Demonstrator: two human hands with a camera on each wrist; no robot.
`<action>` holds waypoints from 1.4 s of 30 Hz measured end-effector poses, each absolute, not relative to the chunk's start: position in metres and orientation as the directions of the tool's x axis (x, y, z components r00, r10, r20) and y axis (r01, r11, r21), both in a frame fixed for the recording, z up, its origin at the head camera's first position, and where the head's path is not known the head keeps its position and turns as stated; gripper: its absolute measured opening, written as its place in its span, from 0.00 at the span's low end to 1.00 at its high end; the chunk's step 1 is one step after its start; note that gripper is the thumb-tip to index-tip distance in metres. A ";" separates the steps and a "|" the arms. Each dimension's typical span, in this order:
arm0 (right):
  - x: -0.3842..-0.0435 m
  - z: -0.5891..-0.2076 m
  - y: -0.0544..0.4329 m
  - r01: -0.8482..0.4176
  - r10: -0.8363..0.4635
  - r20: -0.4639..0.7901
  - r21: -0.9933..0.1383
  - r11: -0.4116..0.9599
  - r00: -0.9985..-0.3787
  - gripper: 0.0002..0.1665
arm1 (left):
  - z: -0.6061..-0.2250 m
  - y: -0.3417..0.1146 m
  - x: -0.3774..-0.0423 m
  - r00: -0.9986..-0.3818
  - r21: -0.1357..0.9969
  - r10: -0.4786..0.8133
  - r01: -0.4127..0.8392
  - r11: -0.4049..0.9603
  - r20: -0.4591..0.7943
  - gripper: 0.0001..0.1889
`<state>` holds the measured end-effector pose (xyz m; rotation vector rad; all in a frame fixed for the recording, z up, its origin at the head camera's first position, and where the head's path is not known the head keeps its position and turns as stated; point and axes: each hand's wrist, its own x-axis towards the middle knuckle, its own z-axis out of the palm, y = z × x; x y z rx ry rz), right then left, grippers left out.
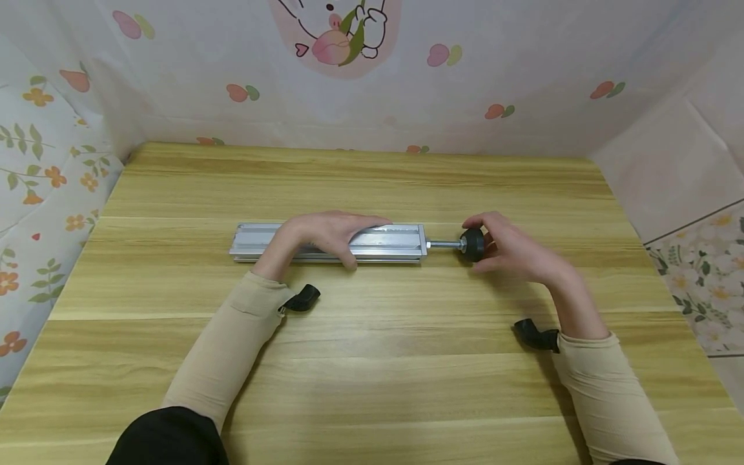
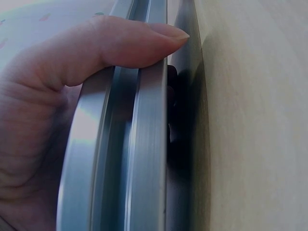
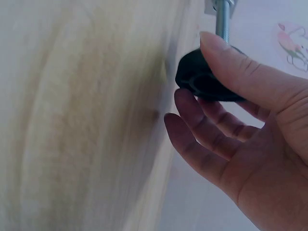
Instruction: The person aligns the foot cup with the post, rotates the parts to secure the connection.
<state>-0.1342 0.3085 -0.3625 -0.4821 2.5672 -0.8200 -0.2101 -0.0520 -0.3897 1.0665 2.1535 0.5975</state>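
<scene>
My left hand (image 1: 325, 234) grips a long silver aluminium profile (image 1: 395, 239) across its middle, the thumb over the near side. Grooves run along the profile (image 2: 149, 144), and a dark shadowed gap shows between it and the table in the left wrist view. A threaded rod (image 1: 444, 245) with a nut sticks out of its right end. On the rod's outer end sits a round black levelling foot (image 1: 473, 245). My right hand (image 1: 514, 248) holds this foot by its edge; in the right wrist view the thumb lies over the foot (image 3: 190, 79), with fingers curved around the other side.
The wood-grain table (image 1: 372, 361) stretches around the profile. A patterned curtain (image 1: 372, 110) hangs along its back edge, with printed cloth at both sides. Black wrist camera mounts stick out near the left cuff (image 1: 264, 294) and the right cuff (image 1: 587, 349).
</scene>
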 end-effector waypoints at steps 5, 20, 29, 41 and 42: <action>-0.133 -0.364 0.305 -0.200 -0.421 -0.253 -0.600 0.775 -0.871 0.46 | -0.389 -0.051 -0.210 -0.452 0.640 0.818 0.520 0.566 -0.356 0.58; -0.133 -0.358 0.319 -0.126 -0.440 -0.310 -0.682 0.721 -0.843 0.32 | -0.389 -0.051 -0.210 -0.453 0.644 0.818 0.515 0.566 -0.356 0.58; -0.134 -0.356 0.319 -0.131 -0.440 -0.328 -0.659 0.741 -0.836 0.30 | -0.389 -0.052 -0.211 -0.451 0.640 0.816 0.517 0.569 -0.361 0.58; -0.134 -0.355 0.319 -0.146 -0.392 -0.321 -0.584 0.799 -0.862 0.35 | -0.390 -0.052 -0.209 -0.452 0.646 0.817 0.511 0.567 -0.358 0.58; -0.134 -0.355 0.319 -0.134 -0.386 -0.323 -0.591 0.795 -0.864 0.36 | -0.389 -0.052 -0.209 -0.452 0.646 0.817 0.511 0.567 -0.359 0.58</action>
